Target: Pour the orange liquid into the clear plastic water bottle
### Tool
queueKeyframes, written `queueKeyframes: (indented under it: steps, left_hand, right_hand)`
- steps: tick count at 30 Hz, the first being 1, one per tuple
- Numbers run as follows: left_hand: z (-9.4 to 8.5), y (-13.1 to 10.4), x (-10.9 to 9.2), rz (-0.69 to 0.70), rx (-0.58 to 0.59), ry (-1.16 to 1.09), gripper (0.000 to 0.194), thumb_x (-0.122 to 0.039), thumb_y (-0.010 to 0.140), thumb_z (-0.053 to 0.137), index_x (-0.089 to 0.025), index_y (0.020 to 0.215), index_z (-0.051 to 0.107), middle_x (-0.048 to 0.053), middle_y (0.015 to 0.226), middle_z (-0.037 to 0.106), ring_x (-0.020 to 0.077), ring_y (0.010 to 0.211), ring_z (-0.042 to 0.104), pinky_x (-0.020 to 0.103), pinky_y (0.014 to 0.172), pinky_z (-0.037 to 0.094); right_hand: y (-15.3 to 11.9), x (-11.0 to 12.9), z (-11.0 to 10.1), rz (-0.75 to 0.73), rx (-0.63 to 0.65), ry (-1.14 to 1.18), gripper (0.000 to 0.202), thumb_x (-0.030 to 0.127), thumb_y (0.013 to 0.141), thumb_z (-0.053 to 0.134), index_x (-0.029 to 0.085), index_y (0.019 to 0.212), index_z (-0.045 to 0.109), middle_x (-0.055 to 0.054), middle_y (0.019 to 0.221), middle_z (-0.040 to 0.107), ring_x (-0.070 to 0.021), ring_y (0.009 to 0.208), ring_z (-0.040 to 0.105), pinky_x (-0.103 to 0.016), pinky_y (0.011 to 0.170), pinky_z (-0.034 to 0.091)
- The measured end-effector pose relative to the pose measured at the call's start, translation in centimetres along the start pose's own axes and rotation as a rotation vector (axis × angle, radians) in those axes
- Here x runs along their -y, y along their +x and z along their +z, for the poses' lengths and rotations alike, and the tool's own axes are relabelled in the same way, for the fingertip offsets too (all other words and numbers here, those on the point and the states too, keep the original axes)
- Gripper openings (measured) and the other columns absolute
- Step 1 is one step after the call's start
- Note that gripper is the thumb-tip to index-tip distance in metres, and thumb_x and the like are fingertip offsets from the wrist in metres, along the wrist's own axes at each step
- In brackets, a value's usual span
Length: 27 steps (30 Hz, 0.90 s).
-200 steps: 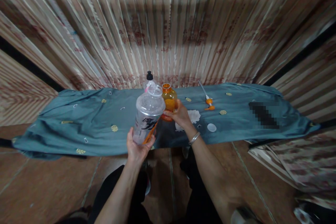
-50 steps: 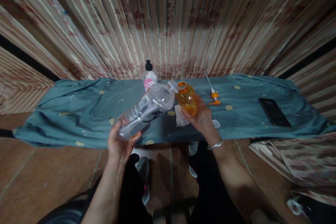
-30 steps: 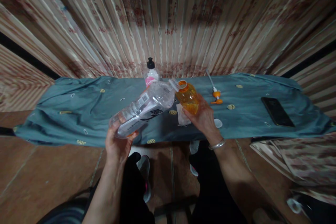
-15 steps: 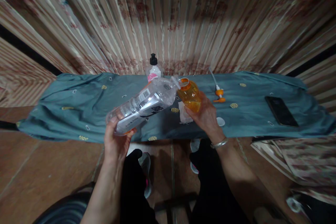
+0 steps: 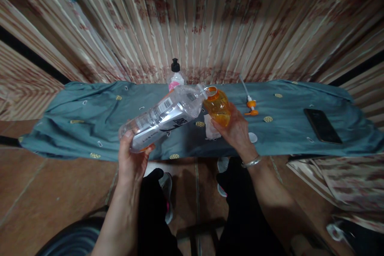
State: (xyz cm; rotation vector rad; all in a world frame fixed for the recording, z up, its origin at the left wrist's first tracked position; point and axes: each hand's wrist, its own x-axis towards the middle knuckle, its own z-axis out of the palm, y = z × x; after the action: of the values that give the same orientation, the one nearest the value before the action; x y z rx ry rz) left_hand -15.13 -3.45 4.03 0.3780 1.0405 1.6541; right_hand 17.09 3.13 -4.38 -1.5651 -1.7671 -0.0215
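My left hand (image 5: pixel 133 154) is closed around the base of a large clear plastic bottle (image 5: pixel 162 118) with a silver label. The bottle lies tilted, its neck up and to the right. In my right hand (image 5: pixel 237 128) is an orange see-through bottle (image 5: pixel 218 108), uncapped and leaning left. The two mouths are close together; whether they touch I cannot tell. Beyond them stands a clear bottle with a black cap (image 5: pixel 175 75) and pink label, partly hidden. An orange and white pump head (image 5: pixel 251 106) with its tube lies to the right.
A blue-green cloth (image 5: pixel 90 120) covers the narrow table. On it are a pale folded tissue (image 5: pixel 211 128), a small white cap (image 5: pixel 252 137) and a black phone (image 5: pixel 322 126). A pleated curtain (image 5: pixel 192 24) hangs behind. A round black seat (image 5: pixel 72 238) stands lower left.
Both hands keep their holds, and the clear bottle and orange bottle stay mouth to mouth. The clear bottle has shifted very slightly; the rest of the view drifts only a little.
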Motion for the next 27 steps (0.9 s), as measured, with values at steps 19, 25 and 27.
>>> queueKeyframes:
  steps: [19,25,27]
  left_hand:
    - [0.33,-0.27,-0.04,0.109,-0.029,0.039,0.044,-0.039,0.068,0.104,-0.026,0.105,0.084,-0.002,0.102,0.085,0.0153,0.074,0.076,0.016,0.043,0.052]
    - [-0.04,-0.14,-0.19,0.121,-0.011,0.065,0.043,-0.038,0.074,0.099,-0.026,0.113,0.084,0.0,0.111,0.084,0.0163,0.079,0.076,0.017,0.046,0.049]
    - [-0.14,-0.08,-0.28,0.111,0.003,0.073,0.046,-0.039,0.073,0.1,-0.026,0.115,0.085,0.0,0.112,0.084,0.0167,0.079,0.075,0.019,0.047,0.05]
  right_hand:
    - [-0.11,0.71,0.15,-0.028,-0.056,-0.067,0.08,0.076,0.11,0.058,0.014,0.161,0.056,-0.026,0.138,0.083,-0.0443,0.127,0.081,-0.064,0.108,0.07]
    - [-0.04,0.86,0.02,-0.022,-0.067,-0.083,0.079,0.077,0.111,0.055,0.014,0.159,0.059,-0.028,0.138,0.084,-0.0439,0.128,0.082,-0.061,0.109,0.071]
    - [0.0,0.83,-0.05,-0.014,-0.058,-0.075,0.077,0.075,0.111,0.057,0.015,0.158,0.06,-0.027,0.138,0.084,-0.0438,0.128,0.082,-0.062,0.109,0.07]
